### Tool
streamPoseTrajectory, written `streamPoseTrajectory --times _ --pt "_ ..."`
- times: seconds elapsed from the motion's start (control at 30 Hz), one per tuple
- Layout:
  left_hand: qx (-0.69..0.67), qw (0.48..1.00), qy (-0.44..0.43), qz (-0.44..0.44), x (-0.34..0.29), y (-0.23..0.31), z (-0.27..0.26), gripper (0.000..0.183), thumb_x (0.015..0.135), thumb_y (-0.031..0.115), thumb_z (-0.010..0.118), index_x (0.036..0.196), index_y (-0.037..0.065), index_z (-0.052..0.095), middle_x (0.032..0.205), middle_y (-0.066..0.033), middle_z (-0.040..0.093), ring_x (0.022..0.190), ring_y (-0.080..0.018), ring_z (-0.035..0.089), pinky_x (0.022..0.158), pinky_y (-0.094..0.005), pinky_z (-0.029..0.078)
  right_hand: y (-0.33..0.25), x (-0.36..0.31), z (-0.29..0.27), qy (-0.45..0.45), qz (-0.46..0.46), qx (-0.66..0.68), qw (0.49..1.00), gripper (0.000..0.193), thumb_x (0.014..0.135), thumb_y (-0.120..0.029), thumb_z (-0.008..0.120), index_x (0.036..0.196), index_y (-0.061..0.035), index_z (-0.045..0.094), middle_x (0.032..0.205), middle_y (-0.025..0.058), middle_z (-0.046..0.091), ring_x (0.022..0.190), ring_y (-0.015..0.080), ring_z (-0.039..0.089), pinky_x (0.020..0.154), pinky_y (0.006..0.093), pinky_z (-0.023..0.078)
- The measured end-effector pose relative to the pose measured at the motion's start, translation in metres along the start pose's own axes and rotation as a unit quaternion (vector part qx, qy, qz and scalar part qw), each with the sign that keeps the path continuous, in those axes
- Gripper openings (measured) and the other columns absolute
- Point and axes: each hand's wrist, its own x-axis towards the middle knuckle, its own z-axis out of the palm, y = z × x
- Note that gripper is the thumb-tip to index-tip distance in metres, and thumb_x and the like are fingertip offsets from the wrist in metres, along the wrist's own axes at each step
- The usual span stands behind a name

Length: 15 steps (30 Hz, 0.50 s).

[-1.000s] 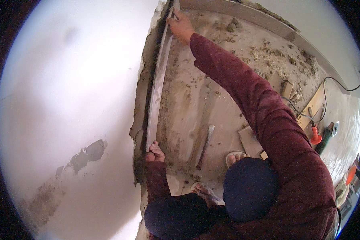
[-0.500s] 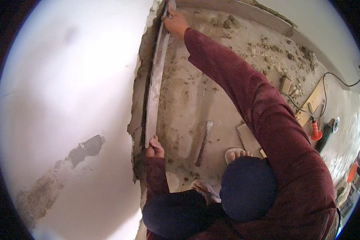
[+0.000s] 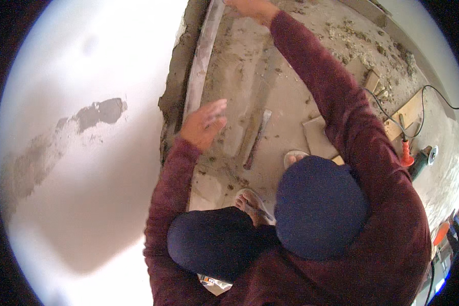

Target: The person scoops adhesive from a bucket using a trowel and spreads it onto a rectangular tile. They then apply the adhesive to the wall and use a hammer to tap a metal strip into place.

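Observation:
A long, flat, greyish-white strip [image 3: 201, 66] stands along the foot of the white wall, beside a dark, rough-edged band of bared wall [image 3: 176, 94]. My left hand [image 3: 205, 126] is at the strip's near end, slightly blurred. Its fingers are spread and point away to the right, holding nothing. At the top edge of the picture my right hand [image 3: 252, 9] reaches to the far part of the strip. Its fingertips are cut off there, so its grip is unclear. A flat metal chisel [image 3: 257, 138] lies on the dusty floor to the right of my left hand.
Crumbled mortar [image 3: 362, 38] litters the floor at the far right. Nearer lie a tile piece [image 3: 319, 135], a wooden board [image 3: 405, 115], an orange-handled tool [image 3: 406, 153] and an angle grinder [image 3: 423, 160]. A black cable [image 3: 423, 120] loops over the board. My sandalled feet [image 3: 252, 201] are below.
My left hand has let go of the strip's near end and spread its fingers. The view has shifted, so the floor and strip sit higher, and my right hand is now at the top edge.

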Motion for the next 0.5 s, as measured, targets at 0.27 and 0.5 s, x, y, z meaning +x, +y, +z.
streamPoseTrajectory --times 0.27,0.5 --pt "0.433 0.893 -0.121 0.027 0.016 -0.048 0.014 0.052 0.078 0.024 0.060 0.125 0.008 0.044 0.128 -0.0140 0.044 0.118 -0.0304 0.041 0.098 -0.0376 0.034 -0.158 -0.253 -0.118 -0.074 0.272 0.077 0.956 0.026 0.081 -0.024 0.054 0.081 0.0019 0.058 0.073 0.0205 0.057 0.065 0.0347 0.055 0.061 0.0403 0.044" --pt "0.136 0.976 0.134 -0.105 0.058 -0.062 0.026 0.039 0.083 0.022 0.059 0.116 0.003 0.051 0.113 -0.0133 0.055 0.102 -0.0247 0.055 0.085 -0.0346 0.044 -0.160 -0.390 -0.137 -0.077 0.354 -0.131 0.923 0.036 0.068 -0.013 0.060 0.102 -0.0056 0.053 0.112 0.0172 0.047 0.096 0.0353 0.050 0.072 0.0438 0.045"
